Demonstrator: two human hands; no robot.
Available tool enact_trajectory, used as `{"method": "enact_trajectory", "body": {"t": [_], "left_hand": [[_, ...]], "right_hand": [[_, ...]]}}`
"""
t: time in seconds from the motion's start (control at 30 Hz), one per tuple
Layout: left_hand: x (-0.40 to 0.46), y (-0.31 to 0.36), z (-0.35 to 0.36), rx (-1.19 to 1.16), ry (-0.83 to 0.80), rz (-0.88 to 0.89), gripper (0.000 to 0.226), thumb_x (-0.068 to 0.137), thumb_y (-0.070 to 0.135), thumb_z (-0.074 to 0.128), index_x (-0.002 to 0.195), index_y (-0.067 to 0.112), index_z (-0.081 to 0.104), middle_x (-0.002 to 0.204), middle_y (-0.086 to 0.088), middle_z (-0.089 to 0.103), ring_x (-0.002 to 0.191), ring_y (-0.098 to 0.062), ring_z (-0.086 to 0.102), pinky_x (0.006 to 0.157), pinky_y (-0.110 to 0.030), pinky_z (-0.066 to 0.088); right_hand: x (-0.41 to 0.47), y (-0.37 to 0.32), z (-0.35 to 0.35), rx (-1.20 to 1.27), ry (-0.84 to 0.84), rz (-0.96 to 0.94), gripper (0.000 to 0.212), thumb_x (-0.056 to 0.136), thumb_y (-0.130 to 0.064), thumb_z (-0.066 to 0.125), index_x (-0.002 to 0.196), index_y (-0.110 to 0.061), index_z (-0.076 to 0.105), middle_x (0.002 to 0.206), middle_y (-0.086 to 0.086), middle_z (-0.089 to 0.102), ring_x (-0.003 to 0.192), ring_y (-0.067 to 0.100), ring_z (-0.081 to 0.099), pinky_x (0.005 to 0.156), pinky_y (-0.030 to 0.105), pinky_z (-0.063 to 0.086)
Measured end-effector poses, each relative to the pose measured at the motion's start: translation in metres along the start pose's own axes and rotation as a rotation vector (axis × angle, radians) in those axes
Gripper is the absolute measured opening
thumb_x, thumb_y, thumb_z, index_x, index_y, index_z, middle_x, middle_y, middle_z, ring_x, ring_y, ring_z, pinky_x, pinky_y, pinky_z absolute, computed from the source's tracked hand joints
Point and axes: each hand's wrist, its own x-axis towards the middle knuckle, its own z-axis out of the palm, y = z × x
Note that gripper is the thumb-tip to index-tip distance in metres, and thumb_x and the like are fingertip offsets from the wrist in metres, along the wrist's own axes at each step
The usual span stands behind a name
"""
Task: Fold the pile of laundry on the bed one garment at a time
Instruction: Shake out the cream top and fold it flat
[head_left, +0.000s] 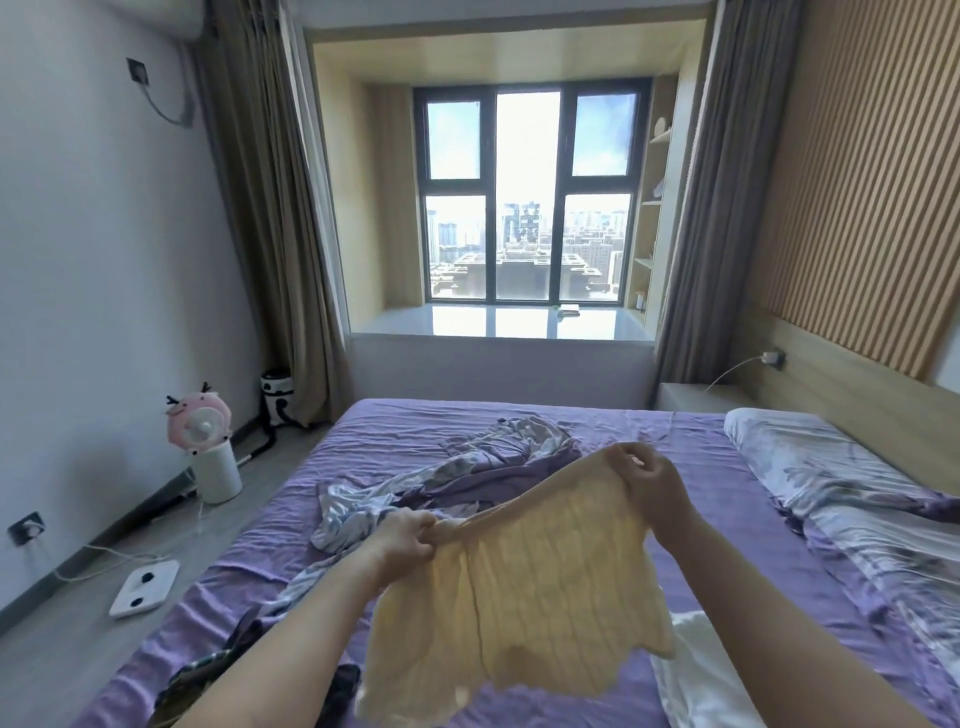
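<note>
A pale yellow knitted garment (524, 587) hangs in the air above the purple bed (395, 431). My left hand (408, 538) grips its upper left corner. My right hand (647, 480) pinches its upper right corner, held higher and farther away. The cloth is stretched between them and droops toward me. Behind it lies a crumpled grey and white floral garment (467, 467). A dark checked garment (208, 670) lies at the near left edge of the bed, partly hidden by my left forearm. A white cloth (696, 670) lies at the near right.
A floral pillow (831, 483) lies along the headboard at the right. On the floor to the left stand a pink fan on a white bin (208, 447), a white scale (145, 584) and loose cables. A window bay lies beyond the bed.
</note>
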Motion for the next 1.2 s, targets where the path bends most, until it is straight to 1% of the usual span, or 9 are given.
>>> {"method": "enact_trajectory", "body": {"t": [0.23, 0.33, 0.47, 0.53, 0.63, 0.73, 0.87, 1.0, 1.2], "left_hand": [[0.004, 0.015, -0.004, -0.047, 0.1, 0.052, 0.055, 0.088, 0.005, 0.047, 0.14, 0.023, 0.044, 0.134, -0.006, 0.053, 0.123, -0.02, 0.05, 0.101, -0.029, 0.039], [0.007, 0.022, -0.006, -0.139, 0.077, 0.07, 0.057, 0.085, 0.0, 0.045, 0.137, 0.024, 0.045, 0.126, -0.005, 0.056, 0.118, -0.021, 0.052, 0.099, -0.031, 0.041], [0.006, 0.035, -0.011, -0.287, -0.009, 0.06, 0.012, 0.084, 0.03, 0.056, 0.093, 0.029, 0.064, 0.097, 0.006, 0.063, 0.094, -0.014, 0.057, 0.085, -0.032, 0.046], [0.004, 0.039, -0.013, -0.341, -0.004, -0.003, 0.028, 0.07, 0.053, 0.055, 0.081, 0.028, 0.061, 0.085, 0.007, 0.06, 0.08, -0.01, 0.054, 0.069, -0.028, 0.041], [0.0, 0.046, -0.014, -0.438, 0.035, -0.086, 0.032, 0.057, 0.05, 0.059, 0.071, 0.022, 0.057, 0.069, 0.006, 0.054, 0.066, -0.011, 0.05, 0.059, -0.026, 0.035], [-0.004, 0.053, -0.016, -0.677, 0.044, -0.164, 0.019, 0.057, 0.033, 0.063, 0.066, 0.016, 0.063, 0.06, 0.001, 0.053, 0.058, -0.016, 0.048, 0.053, -0.024, 0.036], [-0.006, 0.059, -0.014, -0.971, 0.003, -0.194, 0.018, 0.086, 0.014, 0.063, 0.069, 0.009, 0.063, 0.054, -0.004, 0.052, 0.049, -0.018, 0.049, 0.047, -0.022, 0.038], [-0.017, 0.074, -0.018, -1.161, -0.157, -0.105, 0.032, 0.097, 0.026, 0.052, 0.078, 0.002, 0.061, 0.064, -0.011, 0.059, 0.053, -0.019, 0.058, 0.051, -0.027, 0.05], [-0.024, 0.089, -0.022, -1.252, -0.15, -0.082, 0.035, 0.097, 0.038, 0.046, 0.084, 0.007, 0.056, 0.069, -0.01, 0.056, 0.064, -0.02, 0.054, 0.059, -0.028, 0.048]], "right_hand": [[-0.011, 0.019, -0.007, -0.032, -0.066, 0.081, 0.011, 0.093, -0.014, 0.057, 0.09, -0.006, 0.063, 0.076, 0.005, 0.057, 0.063, 0.012, 0.047, 0.05, 0.017, 0.04], [-0.015, 0.019, -0.008, 0.027, -0.115, 0.147, 0.007, 0.091, -0.001, 0.055, 0.089, -0.007, 0.059, 0.077, 0.007, 0.055, 0.064, 0.013, 0.047, 0.055, 0.023, 0.04], [-0.02, 0.019, -0.011, 0.031, -0.15, 0.152, 0.019, 0.087, 0.007, 0.05, 0.086, -0.011, 0.056, 0.075, 0.005, 0.051, 0.064, 0.014, 0.044, 0.055, 0.026, 0.036], [-0.022, 0.019, -0.012, 0.018, -0.187, 0.147, 0.021, 0.086, 0.006, 0.051, 0.092, -0.011, 0.061, 0.079, 0.005, 0.055, 0.068, 0.015, 0.047, 0.058, 0.027, 0.038], [-0.027, 0.015, -0.008, -0.076, -0.262, 0.099, 0.021, 0.084, 0.003, 0.058, 0.095, -0.013, 0.068, 0.083, 0.003, 0.064, 0.073, 0.012, 0.054, 0.064, 0.021, 0.043], [-0.035, 0.012, 0.0, -0.131, -0.341, 0.044, 0.012, 0.082, -0.004, 0.068, 0.085, -0.015, 0.071, 0.079, 0.0, 0.067, 0.071, 0.005, 0.057, 0.061, 0.012, 0.043], [-0.045, 0.012, 0.013, -0.16, -0.465, 0.051, 0.015, 0.082, 0.001, 0.064, 0.081, -0.013, 0.068, 0.073, -0.003, 0.066, 0.062, -0.002, 0.057, 0.057, 0.009, 0.042], [-0.054, 0.013, 0.023, -0.208, -0.474, 0.085, 0.011, 0.081, -0.009, 0.057, 0.086, -0.012, 0.067, 0.088, 0.01, 0.069, 0.075, 0.015, 0.059, 0.067, 0.023, 0.047], [-0.072, 0.02, 0.039, -0.174, -0.889, 0.147, 0.034, 0.083, -0.018, 0.072, 0.115, -0.018, 0.062, 0.1, 0.004, 0.069, 0.089, 0.013, 0.064, 0.085, 0.029, 0.05]]}}
